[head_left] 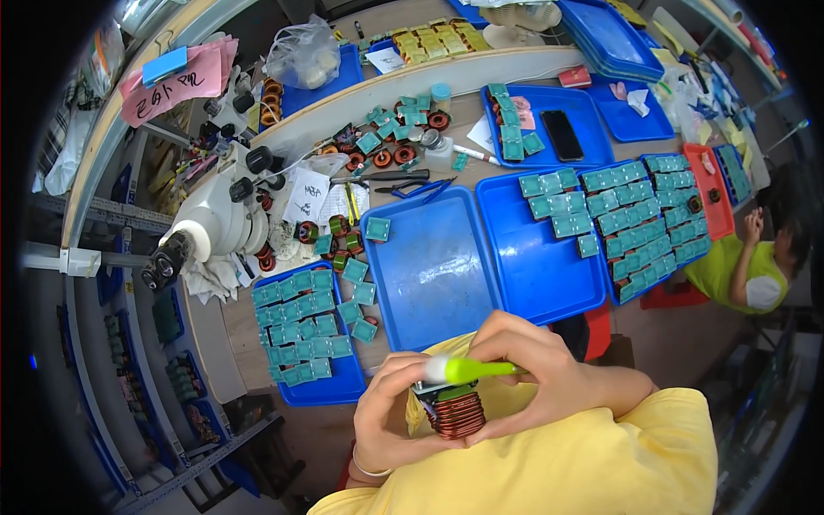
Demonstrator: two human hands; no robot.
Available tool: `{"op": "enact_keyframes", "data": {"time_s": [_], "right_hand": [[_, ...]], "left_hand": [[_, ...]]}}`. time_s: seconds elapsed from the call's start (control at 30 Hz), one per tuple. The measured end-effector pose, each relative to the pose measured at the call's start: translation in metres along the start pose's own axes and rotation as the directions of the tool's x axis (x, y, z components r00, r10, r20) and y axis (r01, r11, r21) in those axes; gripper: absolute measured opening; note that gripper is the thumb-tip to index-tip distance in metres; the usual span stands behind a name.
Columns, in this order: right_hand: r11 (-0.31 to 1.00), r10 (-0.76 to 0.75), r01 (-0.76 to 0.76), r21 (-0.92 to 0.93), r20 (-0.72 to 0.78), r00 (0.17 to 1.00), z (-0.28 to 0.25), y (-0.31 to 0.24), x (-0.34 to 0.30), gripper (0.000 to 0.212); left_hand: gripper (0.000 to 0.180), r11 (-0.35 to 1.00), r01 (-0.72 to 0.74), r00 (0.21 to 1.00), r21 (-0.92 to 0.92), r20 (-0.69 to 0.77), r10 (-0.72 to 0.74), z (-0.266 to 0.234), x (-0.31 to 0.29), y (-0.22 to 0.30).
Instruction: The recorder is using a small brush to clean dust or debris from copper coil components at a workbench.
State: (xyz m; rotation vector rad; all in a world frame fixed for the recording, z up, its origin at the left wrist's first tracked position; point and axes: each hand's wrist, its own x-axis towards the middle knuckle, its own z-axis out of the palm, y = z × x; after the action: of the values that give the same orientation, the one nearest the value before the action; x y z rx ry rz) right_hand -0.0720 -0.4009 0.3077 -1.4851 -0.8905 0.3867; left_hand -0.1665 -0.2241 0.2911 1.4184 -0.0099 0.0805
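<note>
Close to my yellow shirt, a copper-wire coil (457,417) with a dark and green top part is held between both hands. My left hand (378,422) curls around its left side, the thumb under the winding. My right hand (545,369) reaches round from the other side, its thumb near the coil's bottom. Across the coil's top lies a lime-green tool with a white end (468,369), gripped by the right fingers; its exact kind cannot be told. Just beyond my hands is a worn blue tray (429,266) with a scuffed bottom.
To the left, a blue tray (360,382) carries rows of teal-topped coils (296,322); more fill trays on the right (631,223). Pliers (421,190), loose coils and a white jar (438,154) lie behind. A phone (562,136) rests in another tray. A co-worker (755,266) sits at right.
</note>
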Motion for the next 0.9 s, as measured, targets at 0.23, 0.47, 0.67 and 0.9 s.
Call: {"op": "enact_keyframes", "data": {"time_s": [0.23,0.47,0.67,0.9], "right_hand": [[0.919,0.006,0.055,-0.391,0.154,0.988,-0.033,-0.016,-0.006,0.032],[0.721,0.192,-0.069,-0.689,0.104,0.976,-0.052,-0.003,-0.003,0.019],[0.585,0.256,-0.138,-0.799,0.021,0.966,-0.050,0.010,0.010,0.022],[0.872,0.406,-0.424,-0.244,-0.125,0.905,-0.031,0.001,0.007,0.009]], "left_hand": [[0.057,0.904,-0.234,0.962,0.358,-0.045,0.268,0.001,0.011,0.001],[0.048,0.731,-0.274,0.914,0.625,-0.069,0.401,-0.004,0.014,-0.009],[0.061,0.938,-0.211,0.933,0.274,-0.228,0.277,0.002,0.009,-0.013],[0.080,0.973,-0.085,0.952,-0.214,-0.305,0.016,0.002,0.008,-0.013]]}}
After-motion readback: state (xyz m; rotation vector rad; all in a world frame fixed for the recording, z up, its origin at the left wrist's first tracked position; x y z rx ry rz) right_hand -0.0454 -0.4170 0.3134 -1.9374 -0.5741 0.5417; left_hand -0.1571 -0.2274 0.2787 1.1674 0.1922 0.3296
